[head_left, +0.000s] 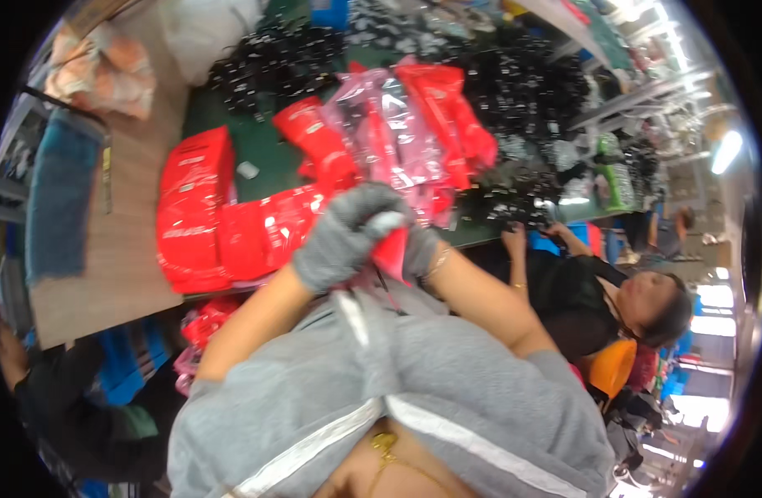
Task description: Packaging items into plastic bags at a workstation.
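head view: a worker's gloved hands meet over the near edge of a green table (260, 149). the left hand (339, 236), in a grey glove, is curled around the upper end of a red piece (391, 257), its thumb and fingers drawn in narrow. the right hand (418, 247), also in grey, sits bunched just beside it; its fingers are mostly hidden, and whether they grip the piece cannot be told. the red piece hangs point down between the hands, in front of the worker's grey shirt (447, 357).

beyond the hands, pink packets (356, 104) in clear, shiny wrap lie heaped on the table, with red packets (435, 87) at their right and a folded red bundle (314, 133) at their left. a red stack (194, 216) stands to the far left, touching a red row (269, 236) that runs toward the left glove. a small white tag (248, 170) lies near the stack. glossy black pieces (526, 91) spread behind and to the right.

at left, a blue cloth (63, 195) and an orange-patterned cloth (102, 70) rest by a brown board (136, 216). at right, a co-worker (572, 299) in black has both hands at the table edge, near more black pieces.
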The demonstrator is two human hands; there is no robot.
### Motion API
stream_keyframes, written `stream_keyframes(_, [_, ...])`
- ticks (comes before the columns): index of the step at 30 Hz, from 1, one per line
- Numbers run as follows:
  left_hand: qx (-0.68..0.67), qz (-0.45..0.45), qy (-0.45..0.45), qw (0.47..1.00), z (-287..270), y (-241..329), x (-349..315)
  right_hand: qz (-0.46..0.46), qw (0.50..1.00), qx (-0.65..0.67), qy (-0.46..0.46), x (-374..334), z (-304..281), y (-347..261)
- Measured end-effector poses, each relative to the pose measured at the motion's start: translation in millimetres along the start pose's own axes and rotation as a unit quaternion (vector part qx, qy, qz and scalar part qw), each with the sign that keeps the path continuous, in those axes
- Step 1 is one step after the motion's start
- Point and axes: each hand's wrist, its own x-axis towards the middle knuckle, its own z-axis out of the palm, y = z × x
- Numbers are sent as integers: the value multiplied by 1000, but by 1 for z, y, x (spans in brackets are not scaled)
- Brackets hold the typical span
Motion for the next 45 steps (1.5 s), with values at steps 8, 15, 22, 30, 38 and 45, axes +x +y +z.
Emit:
stream_keyframes(8, [-90,96,-181,975,-22,18,46,-11,997,-70,21,45,-38,-68])
stream_keyframes(15, [-60,-171,358,916,-161,-137,80,189,756,-597,188,119,-107,-64])
stream_keyframes(22, [356,-396,446,720,-273,-224,181,188,661,-679,257,140,-140,34])
stream_keyframes(30, [111,-485,400,770,-326,-252,164,30,719,-625,304,107,-107,-24])
stream_keyframes(38, [143,-337,272,890,-236,-130,62,-94,792,-517,311,81,-45,-79])
stream_keyframes(45, [494,-33,132,859,-142,6,24,-140,788,-586,130,99,29,-78])
